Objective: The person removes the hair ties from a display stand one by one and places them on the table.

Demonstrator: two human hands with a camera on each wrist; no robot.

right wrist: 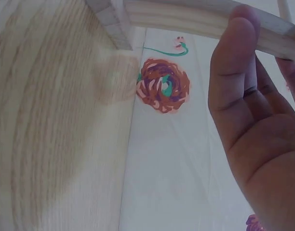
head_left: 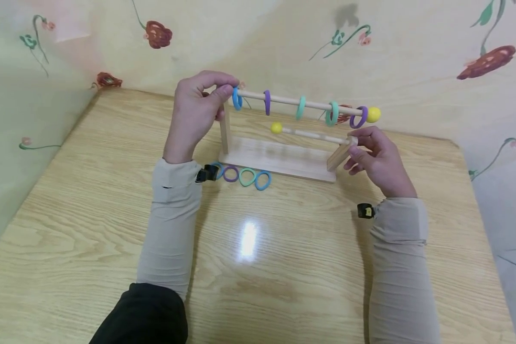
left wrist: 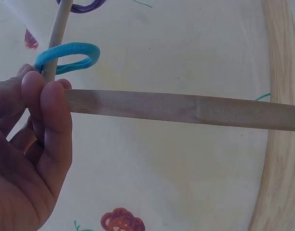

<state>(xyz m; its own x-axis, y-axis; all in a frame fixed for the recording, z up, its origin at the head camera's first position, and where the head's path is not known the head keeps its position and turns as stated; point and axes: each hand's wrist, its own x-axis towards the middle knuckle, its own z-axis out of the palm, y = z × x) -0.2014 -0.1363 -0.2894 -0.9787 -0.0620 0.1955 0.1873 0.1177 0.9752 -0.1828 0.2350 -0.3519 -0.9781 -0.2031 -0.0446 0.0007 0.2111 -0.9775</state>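
Observation:
A wooden stand [head_left: 279, 155] carries two rods at different heights. On the upper rod [head_left: 284, 100] hang several hair ties: a blue one [head_left: 237, 99], a purple one [head_left: 267, 102], and green and purple ones towards the yellow ball [head_left: 373, 114] at its free end. My left hand [head_left: 198, 107] grips the top of the left post [left wrist: 138, 106], where the rod joins; its fingertips meet the blue hair tie [left wrist: 80, 49]. My right hand [head_left: 380, 160] pinches the top of the shorter right post [head_left: 338, 155], beside the lower rod [head_left: 314, 135], which bears no hair ties.
In front of the stand, a row of loose hair ties lies on the wooden table [head_left: 284, 286]: a purple one [head_left: 231, 180], a green one [head_left: 241, 177] and blue ones, one partly behind the left wrist's black camera [head_left: 207, 173]. A flowered wall [head_left: 258, 43] rises behind.

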